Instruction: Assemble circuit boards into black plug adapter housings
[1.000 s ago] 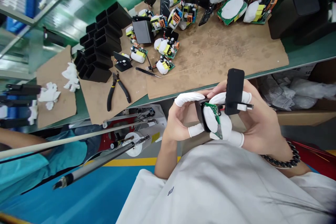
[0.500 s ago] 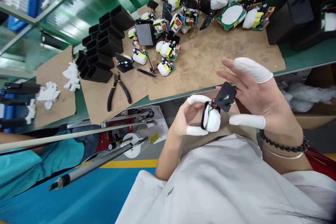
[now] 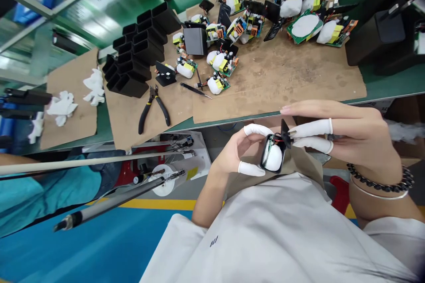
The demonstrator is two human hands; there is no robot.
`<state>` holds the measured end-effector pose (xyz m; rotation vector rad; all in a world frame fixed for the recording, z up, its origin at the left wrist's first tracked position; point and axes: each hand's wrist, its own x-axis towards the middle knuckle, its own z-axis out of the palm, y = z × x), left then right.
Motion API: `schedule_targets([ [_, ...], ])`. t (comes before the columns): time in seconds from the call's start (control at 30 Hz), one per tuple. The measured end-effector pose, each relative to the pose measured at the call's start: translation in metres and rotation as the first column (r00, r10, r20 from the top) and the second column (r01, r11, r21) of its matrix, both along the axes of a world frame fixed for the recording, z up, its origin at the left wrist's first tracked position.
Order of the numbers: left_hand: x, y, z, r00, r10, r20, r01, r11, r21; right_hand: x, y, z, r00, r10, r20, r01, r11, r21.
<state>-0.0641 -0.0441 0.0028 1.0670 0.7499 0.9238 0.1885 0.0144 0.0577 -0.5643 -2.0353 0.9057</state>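
My left hand (image 3: 237, 152), with white finger cots, pinches a small charger assembly (image 3: 272, 155): a black shell around a white-wrapped circuit board. My right hand (image 3: 335, 135) lies flat beside it, fingers stretched out to the left. Its cot-covered fingertips touch a small black cap (image 3: 284, 133) that hangs by thin red wires at the top of the assembly. Both hands hover below the bench edge, above my white shirt.
The cardboard-covered bench (image 3: 282, 75) holds several circuit boards (image 3: 221, 62), stacked black housings (image 3: 139, 55), black pliers (image 3: 153, 108), tweezers (image 3: 195, 90) and white rags (image 3: 63, 106). Another person's teal sleeve (image 3: 40, 194) and long rods (image 3: 109, 205) sit at the left.
My right hand let go of the black plug cover it gripped, opened wide, then flattened beside the assembly. The black cap swung up edge-on. The left hand kept its pinch.
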Motion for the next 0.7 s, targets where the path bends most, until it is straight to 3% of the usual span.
schedule_targets([
  [0.13, -0.001, -0.002, -0.002, 0.994, -0.067, 0.082, 0.072, 0.995, -0.063, 0.002, 0.002, -0.004, 0.996, 0.067, 0.066, -0.057, 0.989, -0.135],
  [0.23, 0.000, -0.003, -0.002, 0.993, -0.059, 0.102, 0.067, 0.995, -0.078, 0.002, 0.002, -0.006, 0.996, 0.078, 0.053, -0.070, 0.988, -0.139],
  [0.33, 0.013, -0.005, 0.003, 0.990, 0.142, -0.020, -0.141, 0.989, 0.043, -0.004, -0.001, 0.000, 0.988, -0.135, 0.078, 0.147, 0.973, -0.178],
  [0.43, 0.038, 0.000, 0.009, 0.882, 0.459, -0.111, -0.415, 0.865, 0.281, -0.013, -0.006, 0.012, 0.920, -0.361, 0.154, 0.388, 0.894, -0.225],
  [0.57, 0.066, 0.021, 0.009, 0.734, 0.664, -0.145, -0.545, 0.702, 0.459, -0.023, -0.006, 0.021, 0.847, -0.507, 0.158, 0.507, 0.861, 0.046],
  [0.63, 0.071, 0.036, 0.006, 0.684, 0.707, -0.181, -0.571, 0.673, 0.471, -0.027, 0.000, 0.019, 0.831, -0.530, 0.167, 0.501, 0.845, 0.189],
  [0.7, 0.072, 0.050, 0.002, 0.666, 0.713, -0.221, -0.581, 0.681, 0.446, -0.031, 0.008, 0.012, 0.797, -0.573, 0.190, 0.516, 0.809, 0.281],
])
